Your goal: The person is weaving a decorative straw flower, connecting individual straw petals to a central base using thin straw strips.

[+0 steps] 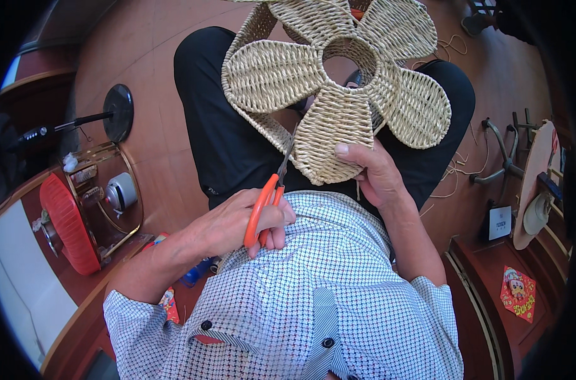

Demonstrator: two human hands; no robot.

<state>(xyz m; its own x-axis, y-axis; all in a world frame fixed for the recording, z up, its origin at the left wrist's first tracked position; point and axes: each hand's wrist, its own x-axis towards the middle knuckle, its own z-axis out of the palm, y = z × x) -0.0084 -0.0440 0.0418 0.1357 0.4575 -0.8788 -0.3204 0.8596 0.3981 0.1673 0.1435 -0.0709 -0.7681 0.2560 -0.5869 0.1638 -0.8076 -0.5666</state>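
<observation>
A flower-shaped piece woven from straw-coloured cord [335,130] rests over my lap, with wide petals around a round hole and a woven band behind them. My right hand [381,172] grips the petal nearest me, thumb on top and fingers hidden beneath. In my left hand [234,221] is a pair of orange-handled scissors [260,212], the fingers wrapped round the handles. The dark blades point away from me and lie against the left edge of that same petal. I cannot tell whether the blades are closed, or whether a strand lies between them.
Loose cord [454,172] trails over the floor by my right leg. On the left stand a red ribbed plastic basket [71,221], a low gold-framed rack [136,209] and a black round stand base [118,113]. At right are metal chair legs [506,152] and a rounded wooden board [533,190].
</observation>
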